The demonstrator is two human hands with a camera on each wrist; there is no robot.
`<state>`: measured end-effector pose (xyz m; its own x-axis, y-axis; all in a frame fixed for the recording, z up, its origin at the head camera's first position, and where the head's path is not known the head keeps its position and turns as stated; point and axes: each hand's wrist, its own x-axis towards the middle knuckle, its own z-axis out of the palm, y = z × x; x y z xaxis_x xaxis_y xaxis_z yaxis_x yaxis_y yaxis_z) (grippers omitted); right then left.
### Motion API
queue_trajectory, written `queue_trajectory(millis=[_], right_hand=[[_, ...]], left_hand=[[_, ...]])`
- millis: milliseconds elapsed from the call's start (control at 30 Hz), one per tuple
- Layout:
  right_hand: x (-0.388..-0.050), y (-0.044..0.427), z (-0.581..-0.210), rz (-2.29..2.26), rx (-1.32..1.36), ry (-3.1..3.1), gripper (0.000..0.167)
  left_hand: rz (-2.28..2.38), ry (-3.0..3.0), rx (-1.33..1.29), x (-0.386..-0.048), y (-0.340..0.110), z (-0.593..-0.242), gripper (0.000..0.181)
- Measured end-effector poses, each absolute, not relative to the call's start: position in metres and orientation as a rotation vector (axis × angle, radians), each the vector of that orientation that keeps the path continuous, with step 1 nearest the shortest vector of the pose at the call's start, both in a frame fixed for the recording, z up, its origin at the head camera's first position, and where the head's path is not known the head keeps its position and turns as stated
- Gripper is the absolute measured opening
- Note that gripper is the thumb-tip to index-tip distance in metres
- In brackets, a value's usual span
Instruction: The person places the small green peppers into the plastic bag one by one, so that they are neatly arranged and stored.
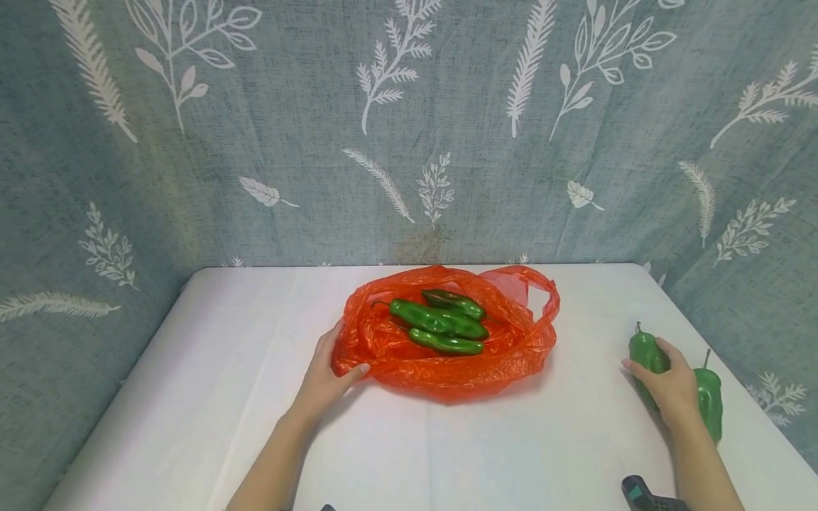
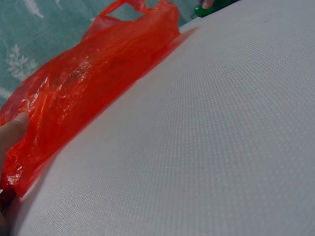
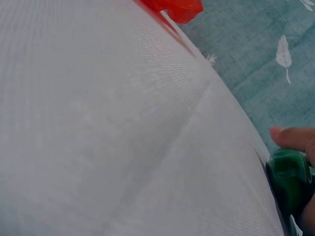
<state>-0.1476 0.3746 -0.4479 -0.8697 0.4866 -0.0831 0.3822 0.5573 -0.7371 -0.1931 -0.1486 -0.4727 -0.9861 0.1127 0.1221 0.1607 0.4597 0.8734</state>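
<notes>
A red plastic bag [image 1: 447,372] lies with its mouth spread wide and several long green peppers [image 1: 441,319] inside. My left hand [image 1: 329,372] holds the bag's left end, thumb on the front side; its other fingers are partly hidden. The thumb [image 2: 14,130] presses the red film in the left wrist view. Far to the right, my right hand [image 1: 671,383] grips a green pepper [image 1: 645,351] between thumb and fingers, low over the table. That pepper [image 3: 289,179] also shows in the right wrist view. Just right of this hand lies another green pepper [image 1: 709,401], stem pointing away.
The white table [image 1: 524,454] carries everything. Behind it and along both sides hangs a grey-green curtain [image 1: 307,128] with white leaf prints. The bag's handle loop [image 1: 546,301] sticks out at its right. A dark strap piece [image 1: 642,493] shows by my right forearm.
</notes>
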Motion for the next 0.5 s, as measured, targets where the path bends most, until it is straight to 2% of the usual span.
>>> queue_trajectory(millis=[500], right_hand=[[-0.146, 0.373, -0.466, 1.108, -0.685, -2.628, 0.084]], left_hand=[[-1.574, -2.647, -0.274, -0.193, -0.15, -0.474, 0.09]])
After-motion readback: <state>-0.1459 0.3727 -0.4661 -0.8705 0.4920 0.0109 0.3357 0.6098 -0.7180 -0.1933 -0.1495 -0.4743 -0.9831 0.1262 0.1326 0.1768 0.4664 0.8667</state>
